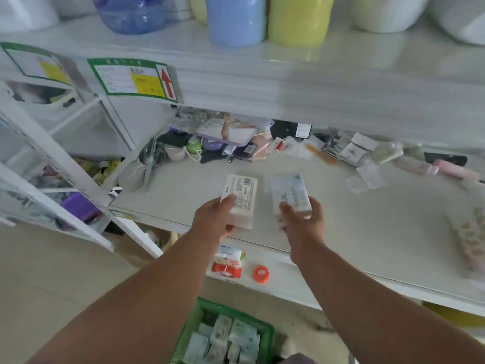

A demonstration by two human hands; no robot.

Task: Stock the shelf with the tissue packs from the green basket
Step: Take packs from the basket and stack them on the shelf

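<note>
White, blocky tissue packs with unreadable fine print and a barcode: left hand (pixel 214 215) grips one (pixel 240 199), right hand (pixel 301 216) another (pixel 290 194), above the glossy shelf (pixel 354 232).

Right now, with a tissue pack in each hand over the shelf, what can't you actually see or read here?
- Print on the right hand's pack: motion-blurred, head view.
- Green basket: cut off by the bottom edge, so its pack count is unknown.
- Left hand's pack: its label is too small to read.
- Shelf label: blurred text.
</note>
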